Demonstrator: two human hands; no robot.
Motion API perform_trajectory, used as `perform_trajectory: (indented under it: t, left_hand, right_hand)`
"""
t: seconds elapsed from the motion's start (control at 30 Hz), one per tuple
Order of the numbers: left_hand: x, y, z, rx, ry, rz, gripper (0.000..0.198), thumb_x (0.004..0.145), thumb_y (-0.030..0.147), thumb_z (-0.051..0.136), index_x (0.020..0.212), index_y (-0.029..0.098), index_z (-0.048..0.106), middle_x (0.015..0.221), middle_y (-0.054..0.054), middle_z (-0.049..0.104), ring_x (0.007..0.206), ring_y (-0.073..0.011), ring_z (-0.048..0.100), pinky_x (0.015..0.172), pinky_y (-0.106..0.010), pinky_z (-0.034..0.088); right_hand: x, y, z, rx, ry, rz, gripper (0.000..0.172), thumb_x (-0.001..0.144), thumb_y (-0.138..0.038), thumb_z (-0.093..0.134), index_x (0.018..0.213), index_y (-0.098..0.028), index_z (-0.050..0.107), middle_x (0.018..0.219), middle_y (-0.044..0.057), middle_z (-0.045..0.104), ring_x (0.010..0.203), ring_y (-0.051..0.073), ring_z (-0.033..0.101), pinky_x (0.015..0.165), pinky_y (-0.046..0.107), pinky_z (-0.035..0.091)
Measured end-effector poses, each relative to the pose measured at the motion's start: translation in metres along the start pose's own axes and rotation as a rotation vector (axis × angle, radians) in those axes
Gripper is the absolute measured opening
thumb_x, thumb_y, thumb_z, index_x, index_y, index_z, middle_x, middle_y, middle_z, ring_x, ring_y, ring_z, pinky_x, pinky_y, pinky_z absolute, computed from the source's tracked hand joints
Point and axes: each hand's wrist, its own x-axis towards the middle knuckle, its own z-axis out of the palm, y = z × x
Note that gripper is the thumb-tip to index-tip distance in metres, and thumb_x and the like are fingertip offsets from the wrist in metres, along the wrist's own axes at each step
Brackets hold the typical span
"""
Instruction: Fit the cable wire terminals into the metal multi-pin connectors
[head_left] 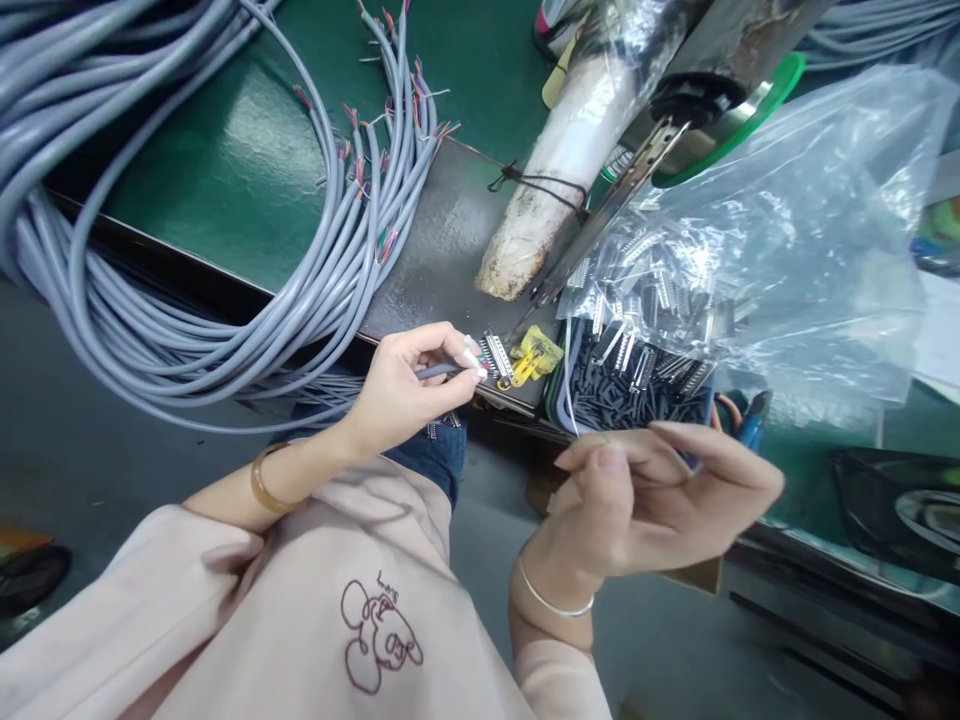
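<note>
My left hand (409, 385) pinches the end of a grey cable (439, 371), whose stripped coloured wire tips point at a small comb-like metal connector (497, 355) on the bench edge. A yellow clip (531, 358) lies just right of that connector. My right hand (660, 495) hovers lower right, below a tray of small black parts (634, 395). Its fingers are loosely curled and partly spread, and nothing shows in them.
A big coil of grey cables (187, 300) with stripped ends lies on the green bench (247, 170) at left. A wrapped lever (559, 180) of a press and a clear plastic bag of connectors (787, 240) stand at right. Blue-handled pliers (752, 425) sit behind my right hand.
</note>
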Motion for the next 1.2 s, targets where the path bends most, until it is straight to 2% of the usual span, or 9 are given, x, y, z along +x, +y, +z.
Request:
perform_trajectory:
  t: [0.1, 0.2, 0.3, 0.37, 0.47, 0.67, 0.8, 1.0, 1.2]
  left_hand:
    - [0.002, 0.000, 0.001, -0.003, 0.002, 0.008, 0.007, 0.069, 0.018, 0.069, 0.066, 0.016, 0.062, 0.077, -0.003, 0.070, 0.066, -0.0094, 0.061, 0.056, -0.018, 0.048]
    - [0.003, 0.000, 0.003, -0.006, 0.010, 0.013, 0.008, 0.068, 0.018, 0.069, 0.067, 0.016, 0.061, 0.077, -0.003, 0.070, 0.068, -0.0100, 0.062, 0.057, -0.018, 0.048]
    - [0.006, 0.001, 0.004, 0.008, 0.013, 0.015, 0.007, 0.068, 0.017, 0.068, 0.067, 0.016, 0.061, 0.076, -0.002, 0.068, 0.067, -0.0094, 0.061, 0.057, -0.017, 0.047]
    - [0.008, 0.002, 0.006, 0.025, 0.014, 0.016, 0.006, 0.069, 0.017, 0.068, 0.068, 0.016, 0.062, 0.076, -0.002, 0.068, 0.066, -0.0089, 0.059, 0.057, -0.017, 0.047]
    - [0.013, 0.003, 0.007, 0.051, 0.013, 0.040, 0.006, 0.069, 0.017, 0.067, 0.069, 0.016, 0.062, 0.076, -0.001, 0.067, 0.066, -0.0085, 0.058, 0.057, -0.017, 0.045]
    - [0.019, 0.008, 0.008, 0.101, 0.022, 0.079, 0.008, 0.072, 0.016, 0.067, 0.069, 0.017, 0.060, 0.071, 0.000, 0.062, 0.066, -0.0095, 0.055, 0.055, -0.018, 0.042]
    - [0.020, 0.009, 0.006, 0.115, 0.021, 0.123, 0.008, 0.072, 0.013, 0.067, 0.069, 0.017, 0.060, 0.073, 0.000, 0.059, 0.057, -0.0062, 0.046, 0.048, -0.019, 0.035]
    - [0.020, 0.008, 0.002, 0.129, -0.023, 0.212, 0.012, 0.075, 0.008, 0.069, 0.071, 0.017, 0.063, 0.074, 0.001, 0.057, 0.052, -0.0049, 0.041, 0.048, -0.022, 0.032]
    - [0.019, 0.009, 0.002, 0.138, -0.022, 0.200, 0.011, 0.075, 0.008, 0.069, 0.071, 0.017, 0.063, 0.075, 0.000, 0.059, 0.053, -0.0055, 0.041, 0.047, -0.023, 0.033]
  right_hand:
    - [0.002, 0.000, -0.003, -0.107, -0.119, 0.041, 0.030, 0.091, -0.011, 0.067, 0.119, -0.022, 0.065, 0.087, -0.002, 0.078, 0.064, 0.014, 0.075, 0.056, 0.024, 0.060]
    - [0.002, 0.005, 0.003, -0.279, -0.209, -0.139, 0.025, 0.085, -0.006, 0.074, 0.103, -0.021, 0.067, 0.095, -0.001, 0.080, 0.084, 0.015, 0.079, 0.075, 0.023, 0.064]
    - [0.003, 0.012, 0.014, -0.353, -0.303, -0.294, 0.019, 0.084, -0.006, 0.074, 0.094, -0.018, 0.064, 0.100, 0.003, 0.081, 0.090, 0.013, 0.078, 0.081, 0.019, 0.062]
    - [0.004, 0.015, 0.020, -0.362, -0.298, -0.299, 0.018, 0.086, -0.005, 0.071, 0.091, -0.019, 0.060, 0.101, 0.005, 0.081, 0.091, 0.013, 0.078, 0.081, 0.019, 0.061]
    - [0.006, 0.019, 0.025, -0.287, -0.261, -0.225, 0.017, 0.088, -0.007, 0.068, 0.087, -0.020, 0.056, 0.105, 0.005, 0.080, 0.091, 0.014, 0.079, 0.078, 0.021, 0.063]
    - [0.009, 0.025, 0.028, -0.200, -0.255, -0.161, 0.016, 0.089, -0.011, 0.067, 0.087, -0.022, 0.056, 0.107, 0.005, 0.079, 0.097, 0.018, 0.078, 0.077, 0.028, 0.066]
    - [0.011, 0.024, 0.029, -0.161, -0.246, -0.147, 0.016, 0.087, -0.009, 0.068, 0.088, -0.021, 0.058, 0.110, 0.005, 0.079, 0.098, 0.018, 0.078, 0.078, 0.029, 0.066]
    - [0.016, 0.021, 0.032, -0.255, -0.213, -0.244, 0.017, 0.085, -0.009, 0.073, 0.090, -0.021, 0.062, 0.102, 0.003, 0.080, 0.092, 0.016, 0.078, 0.080, 0.028, 0.063]
    - [0.018, 0.021, 0.032, -0.295, -0.209, -0.271, 0.014, 0.087, -0.012, 0.072, 0.090, -0.021, 0.063, 0.100, 0.002, 0.080, 0.090, 0.017, 0.078, 0.077, 0.030, 0.063]
